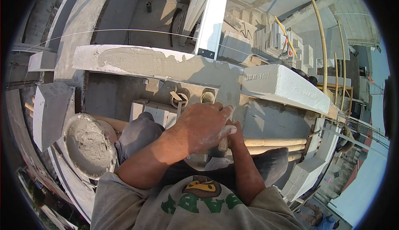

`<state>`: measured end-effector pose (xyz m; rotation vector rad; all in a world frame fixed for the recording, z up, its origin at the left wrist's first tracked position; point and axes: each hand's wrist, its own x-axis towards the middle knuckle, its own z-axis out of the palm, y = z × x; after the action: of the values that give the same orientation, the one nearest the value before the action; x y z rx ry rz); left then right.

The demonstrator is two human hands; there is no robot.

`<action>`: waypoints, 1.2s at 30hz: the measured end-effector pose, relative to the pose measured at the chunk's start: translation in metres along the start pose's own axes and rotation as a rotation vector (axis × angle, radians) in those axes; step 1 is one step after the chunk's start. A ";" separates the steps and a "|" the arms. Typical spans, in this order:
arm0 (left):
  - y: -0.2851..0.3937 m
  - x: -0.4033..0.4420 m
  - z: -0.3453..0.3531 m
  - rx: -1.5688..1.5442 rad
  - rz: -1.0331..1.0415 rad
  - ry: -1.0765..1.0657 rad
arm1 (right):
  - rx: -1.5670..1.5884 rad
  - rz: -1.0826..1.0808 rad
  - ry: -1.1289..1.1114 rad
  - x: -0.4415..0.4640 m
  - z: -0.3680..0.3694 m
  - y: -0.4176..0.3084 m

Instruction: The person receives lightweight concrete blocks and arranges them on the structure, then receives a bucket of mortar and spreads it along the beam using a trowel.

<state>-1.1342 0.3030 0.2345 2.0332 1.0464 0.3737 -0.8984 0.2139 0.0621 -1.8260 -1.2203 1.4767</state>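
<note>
My left hand and my right hand meet in front of my chest, at the near side of the block wall. Between them is a trowel, its grey mortar-coated blade reaching forward over the wall and its handle pointing back toward me. My right hand is closed around it, partly hidden. Mortar-smeared fingers of my left hand are bent over the tool from the left. Wet mortar lies along the top of the wall. A white block sits on the wall at the right.
A bucket of mortar stands at my left, beside an upright block. A white post rises behind the wall, with a string stretched across. Stacked blocks and bamboo poles are at the right. Two small containers sit below.
</note>
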 end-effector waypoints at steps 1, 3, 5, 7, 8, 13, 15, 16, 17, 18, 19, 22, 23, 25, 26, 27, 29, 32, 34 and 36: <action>0.001 0.003 0.002 0.003 0.000 -0.002 | 0.216 0.196 0.051 -0.008 0.001 -0.032; 0.003 0.008 0.006 0.045 -0.042 -0.078 | 0.434 0.390 0.101 -0.017 0.008 -0.055; 0.005 0.009 0.010 0.058 -0.031 -0.062 | 0.471 0.535 0.165 -0.032 0.014 -0.056; 0.007 0.010 0.011 0.073 -0.025 -0.045 | 0.462 0.629 0.125 -0.048 0.010 -0.065; 0.008 0.009 0.010 0.064 -0.031 -0.058 | 0.453 0.726 0.082 -0.057 0.010 -0.070; -0.001 -0.003 0.008 0.098 -0.074 -0.008 | 0.195 0.761 -0.112 -0.074 -0.017 -0.107; 0.001 -0.011 0.002 0.065 -0.073 0.045 | -0.087 0.477 -0.205 -0.063 -0.013 -0.116; 0.003 -0.016 -0.002 0.073 -0.124 0.081 | -0.115 0.458 -0.259 -0.048 -0.011 -0.115; 0.004 -0.021 -0.006 0.019 -0.098 0.116 | -0.426 -0.122 -0.298 -0.028 -0.006 -0.109; 0.006 -0.027 -0.009 -0.032 -0.076 0.157 | -0.681 -0.732 -0.325 -0.013 0.004 -0.110; 0.007 -0.033 -0.012 -0.063 -0.084 0.217 | -0.675 -0.770 -0.397 -0.001 0.018 -0.121; 0.020 -0.054 -0.018 -0.082 -0.116 0.515 | -0.984 -0.767 -0.516 0.029 0.082 -0.185; 0.024 -0.061 -0.023 -0.075 -0.061 0.701 | -1.094 -0.769 -0.524 0.035 0.106 -0.210; 0.031 -0.085 -0.046 -0.238 -0.045 0.785 | -1.157 -0.790 -0.692 0.040 0.152 -0.264; 0.034 -0.094 -0.052 -0.423 0.009 0.825 | -1.106 -0.794 -0.863 0.040 0.176 -0.285; 0.033 -0.100 -0.054 -0.423 0.000 0.856 | -1.172 -1.031 -0.804 0.039 0.198 -0.291; 0.033 -0.111 -0.056 -0.510 0.015 1.186 | -1.257 -1.228 -0.738 0.013 0.247 -0.317; 0.035 -0.131 -0.068 -0.436 0.044 1.484 | -1.388 -1.501 -0.673 -0.015 0.314 -0.321; 0.037 -0.152 -0.077 -0.451 0.019 1.497 | -1.545 -1.563 -0.654 -0.034 0.355 -0.314; 0.038 -0.164 -0.077 -0.479 -0.006 1.499 | -1.615 -1.646 -0.655 -0.049 0.390 -0.302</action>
<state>-1.2580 0.2017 0.3277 1.0767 1.5074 2.0793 -1.3677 0.2559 0.2166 0.0896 -3.3297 -0.2360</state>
